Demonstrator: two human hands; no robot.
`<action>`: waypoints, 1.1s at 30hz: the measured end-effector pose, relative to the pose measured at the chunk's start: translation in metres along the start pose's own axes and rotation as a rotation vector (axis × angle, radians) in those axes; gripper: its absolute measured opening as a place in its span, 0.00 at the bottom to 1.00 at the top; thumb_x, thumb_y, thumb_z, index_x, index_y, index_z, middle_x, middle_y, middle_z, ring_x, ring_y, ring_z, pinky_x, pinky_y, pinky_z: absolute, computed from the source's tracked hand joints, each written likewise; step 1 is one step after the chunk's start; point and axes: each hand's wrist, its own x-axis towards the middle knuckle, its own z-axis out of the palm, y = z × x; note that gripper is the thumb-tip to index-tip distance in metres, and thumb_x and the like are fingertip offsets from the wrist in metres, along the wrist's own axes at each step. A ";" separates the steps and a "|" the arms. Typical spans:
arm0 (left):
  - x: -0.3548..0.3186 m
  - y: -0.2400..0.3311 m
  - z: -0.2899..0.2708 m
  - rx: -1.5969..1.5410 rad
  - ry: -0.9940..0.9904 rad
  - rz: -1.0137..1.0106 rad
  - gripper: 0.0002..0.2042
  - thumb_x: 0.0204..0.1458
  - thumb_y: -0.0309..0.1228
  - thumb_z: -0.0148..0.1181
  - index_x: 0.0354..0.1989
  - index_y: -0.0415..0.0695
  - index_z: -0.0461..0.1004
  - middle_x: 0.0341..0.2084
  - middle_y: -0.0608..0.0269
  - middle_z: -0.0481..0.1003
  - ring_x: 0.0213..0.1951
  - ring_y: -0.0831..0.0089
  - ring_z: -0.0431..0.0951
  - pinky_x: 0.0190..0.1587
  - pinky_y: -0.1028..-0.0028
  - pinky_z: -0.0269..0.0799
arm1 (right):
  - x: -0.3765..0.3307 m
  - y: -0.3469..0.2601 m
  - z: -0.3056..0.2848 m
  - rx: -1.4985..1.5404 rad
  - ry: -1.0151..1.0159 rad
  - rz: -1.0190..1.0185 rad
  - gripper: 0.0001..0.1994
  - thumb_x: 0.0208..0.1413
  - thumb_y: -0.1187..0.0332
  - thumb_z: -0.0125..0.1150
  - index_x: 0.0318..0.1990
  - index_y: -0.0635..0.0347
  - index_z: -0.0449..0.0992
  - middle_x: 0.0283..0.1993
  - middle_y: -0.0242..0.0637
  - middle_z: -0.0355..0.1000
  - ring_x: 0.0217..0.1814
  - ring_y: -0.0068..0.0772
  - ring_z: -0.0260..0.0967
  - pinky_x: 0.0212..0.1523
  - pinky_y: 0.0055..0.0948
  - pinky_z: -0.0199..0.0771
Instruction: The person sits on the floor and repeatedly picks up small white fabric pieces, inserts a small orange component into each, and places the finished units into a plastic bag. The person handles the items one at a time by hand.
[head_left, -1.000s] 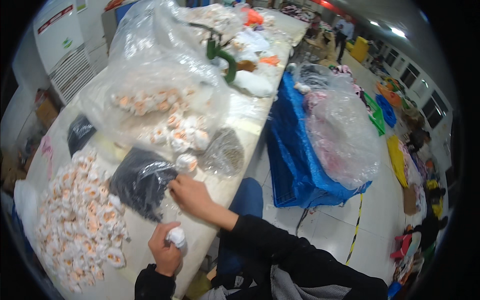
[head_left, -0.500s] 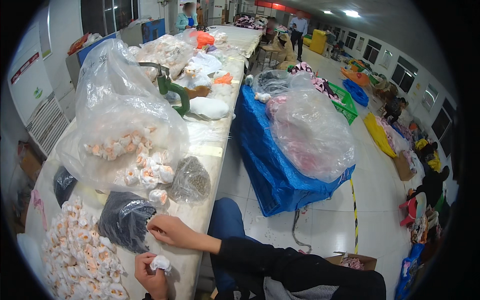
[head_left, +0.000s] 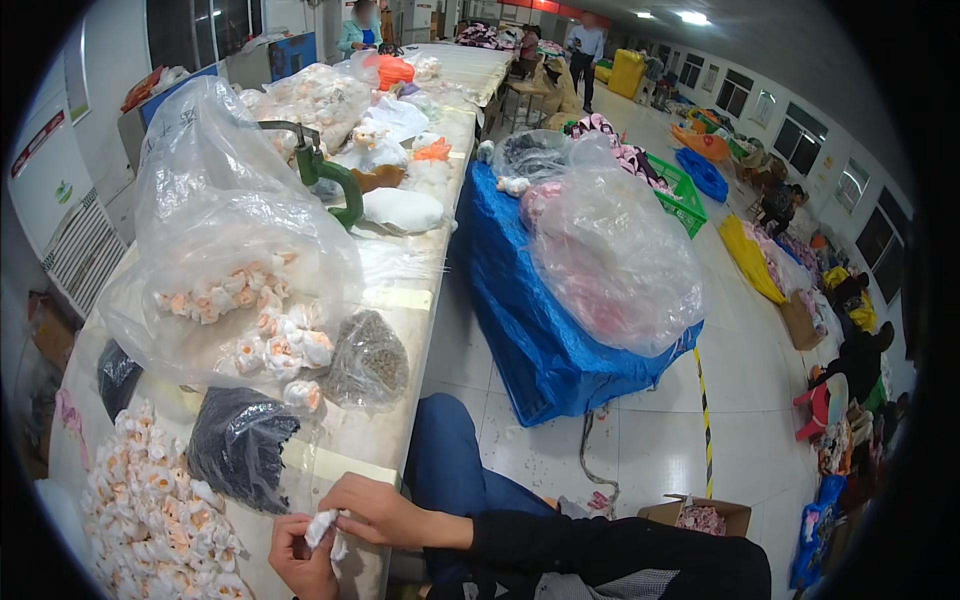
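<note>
At the table's near edge, both hands meet on a small white fluffy plush piece [head_left: 322, 528]. My left hand [head_left: 302, 565] pinches it from the left and below. My right hand [head_left: 375, 508] presses its fingertips on the piece's upper right side; whether they also hold something small is hidden. Just beyond them lies an open clear plastic bag of small black pieces [head_left: 238, 445]. A large pile of white and peach plush pieces [head_left: 155, 510] covers the table at the left. One loose plush piece [head_left: 302, 395] rests beside a clear bag of grey-brown granules [head_left: 368, 360].
A big clear bag [head_left: 240, 220] of plush pieces stands farther up the table [head_left: 405, 290]. Behind it is a green metal clamp tool [head_left: 340, 190]. To the right, a blue-covered stack [head_left: 520, 340] carries a bulging plastic bag [head_left: 615, 250]. A cardboard box [head_left: 735, 517] sits on the floor.
My right hand has moved from the edge of the black-piece bag down to the plush piece and now grips it with my left hand. The view has shifted slightly.
</note>
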 end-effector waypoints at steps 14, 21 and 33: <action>0.007 0.019 -0.008 -0.221 -0.041 -0.185 0.08 0.63 0.25 0.62 0.45 0.32 0.78 0.36 0.64 0.81 0.38 0.81 0.78 0.43 0.80 0.73 | 0.007 -0.043 0.006 -0.003 0.054 0.057 0.14 0.52 0.79 0.71 0.46 0.64 0.81 0.40 0.44 0.80 0.38 0.39 0.80 0.40 0.32 0.79; 0.003 0.018 -0.009 -0.461 -0.089 -0.320 0.11 0.66 0.27 0.60 0.50 0.32 0.78 0.40 0.60 0.82 0.41 0.80 0.80 0.45 0.79 0.75 | -0.008 -0.031 0.007 0.256 0.156 0.309 0.09 0.57 0.74 0.72 0.44 0.64 0.83 0.36 0.37 0.82 0.34 0.24 0.80 0.36 0.24 0.77; 0.003 0.027 -0.006 -0.425 -0.155 -0.287 0.12 0.66 0.26 0.61 0.52 0.30 0.76 0.43 0.60 0.81 0.45 0.80 0.79 0.49 0.79 0.75 | -0.005 -0.033 0.002 0.366 0.157 0.359 0.08 0.58 0.75 0.72 0.43 0.65 0.82 0.40 0.37 0.80 0.38 0.23 0.76 0.41 0.22 0.74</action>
